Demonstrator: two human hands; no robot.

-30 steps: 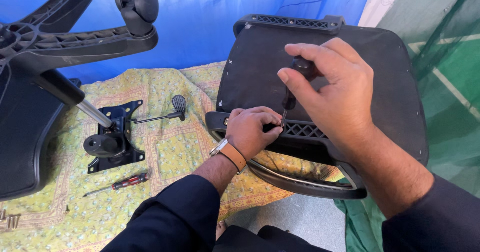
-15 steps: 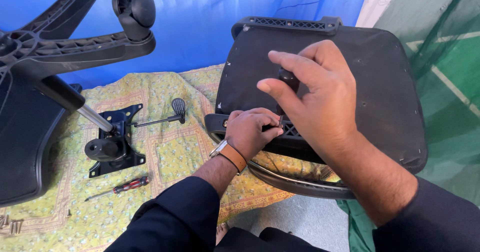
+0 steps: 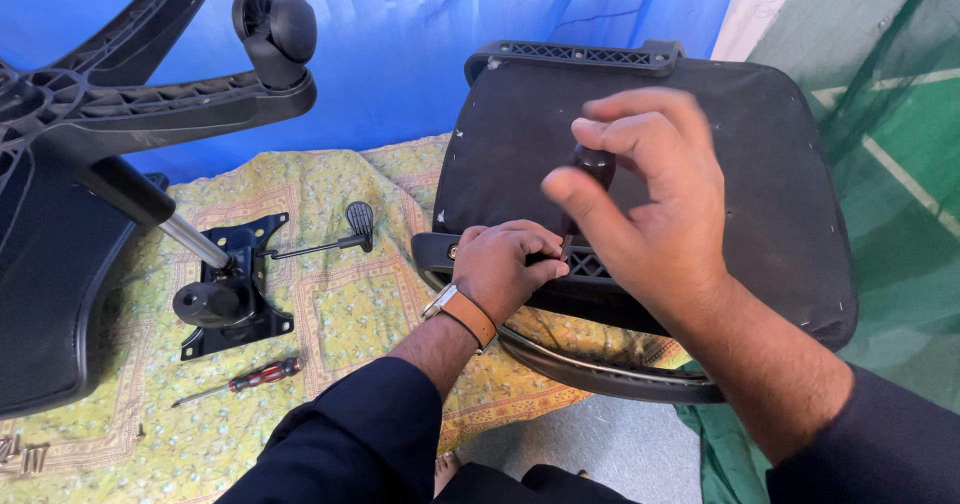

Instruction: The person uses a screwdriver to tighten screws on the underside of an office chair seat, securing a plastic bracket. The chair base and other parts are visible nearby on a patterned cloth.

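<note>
The right hand was closed around the black handle of a screwdriver, fingers and thumb wrapped over its rounded top. The tool stood nearly upright, its long axis running from the handle above down and slightly leftward to the tip, which pointed into the grated black bracket at the near edge of the chair seat. Only a short stretch of the shaft showed between the two hands. The left hand, a watch with a tan strap on its wrist, was curled shut against that bracket right beside the tip; whether it pinched the shaft or a screw could not be told. The seat lay underside up, tilted toward the camera, over a curved armrest. To the left, on a patterned yellow-green cloth, lay a black tilt mechanism, a second screwdriver with a red and black handle, and the chair's wheeled base.
</note>
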